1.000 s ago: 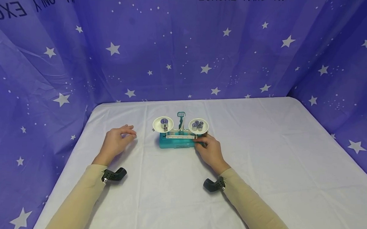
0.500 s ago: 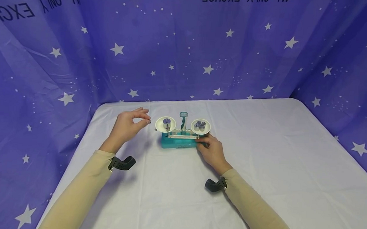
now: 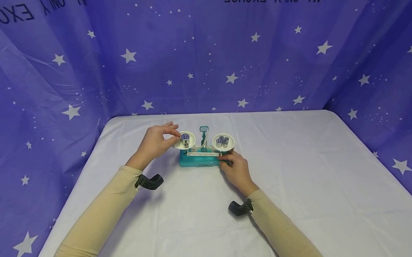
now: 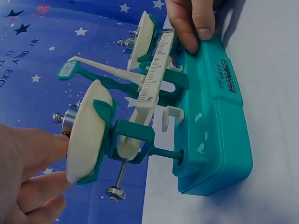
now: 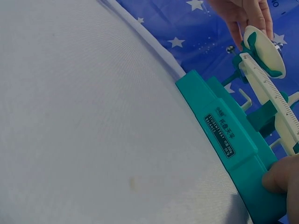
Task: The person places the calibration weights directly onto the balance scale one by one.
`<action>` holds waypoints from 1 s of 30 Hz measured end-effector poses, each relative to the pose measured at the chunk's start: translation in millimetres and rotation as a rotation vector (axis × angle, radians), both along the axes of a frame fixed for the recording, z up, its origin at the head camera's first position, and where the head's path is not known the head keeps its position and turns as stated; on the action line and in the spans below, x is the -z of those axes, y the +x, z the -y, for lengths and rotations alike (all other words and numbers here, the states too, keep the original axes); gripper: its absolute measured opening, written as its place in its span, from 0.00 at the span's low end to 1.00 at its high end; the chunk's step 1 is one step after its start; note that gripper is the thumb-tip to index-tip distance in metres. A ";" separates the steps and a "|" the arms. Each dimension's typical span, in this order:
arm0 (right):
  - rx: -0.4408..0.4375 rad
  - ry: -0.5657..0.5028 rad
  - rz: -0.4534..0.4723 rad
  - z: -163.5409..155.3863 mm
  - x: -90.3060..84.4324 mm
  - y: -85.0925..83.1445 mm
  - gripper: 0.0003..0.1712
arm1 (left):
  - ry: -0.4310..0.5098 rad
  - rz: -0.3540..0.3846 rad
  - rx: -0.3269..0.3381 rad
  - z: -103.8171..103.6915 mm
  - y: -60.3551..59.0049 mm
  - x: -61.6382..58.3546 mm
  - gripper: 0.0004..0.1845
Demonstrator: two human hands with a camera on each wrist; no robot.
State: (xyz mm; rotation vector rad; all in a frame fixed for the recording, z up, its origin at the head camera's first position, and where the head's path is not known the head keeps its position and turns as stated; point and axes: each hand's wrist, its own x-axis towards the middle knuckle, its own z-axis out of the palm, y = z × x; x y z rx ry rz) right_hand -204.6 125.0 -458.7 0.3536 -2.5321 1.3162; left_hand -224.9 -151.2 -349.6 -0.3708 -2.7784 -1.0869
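Note:
A teal tray balance [image 3: 196, 161] stands on the table, with a white graduated beam [image 4: 153, 77] and two white pans. In the left pan [image 4: 88, 133] sit a large metal weight [image 3: 185, 137] and a smaller one [image 3: 186, 144]. Several metal weights [image 3: 222, 141] are grouped in the right pan [image 3: 231, 139]. My left hand [image 3: 156, 143] is at the left pan's outer rim, thumb and forefinger pinching a small metal weight, mostly hidden by the fingertips. With thumb in front and fingers behind, my right hand [image 3: 238, 170] grips the right end of the base.
A white cloth covers the table [image 3: 196, 211]. Behind it and along both sides hangs a blue curtain [image 3: 208, 60] with white stars. Under the left pan a metal adjusting nut [image 4: 115, 192] juts out from the beam's end.
My left hand has risen from beside the balance and moved right to the left pan, carrying the small weight. My right hand keeps its grip on the base.

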 end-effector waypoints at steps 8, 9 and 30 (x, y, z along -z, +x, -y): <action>-0.001 0.002 0.001 1.0 -0.6 -0.2 0.09 | 0.000 0.014 -0.002 2.1 -0.2 3.3 0.10; -0.001 0.003 0.001 1.1 -0.5 -0.2 0.09 | 0.000 0.016 -0.001 2.4 -0.5 3.7 0.10; 0.002 -0.009 0.028 1.4 -2.1 0.3 0.09 | 0.042 -0.028 -0.011 3.9 1.3 8.2 0.14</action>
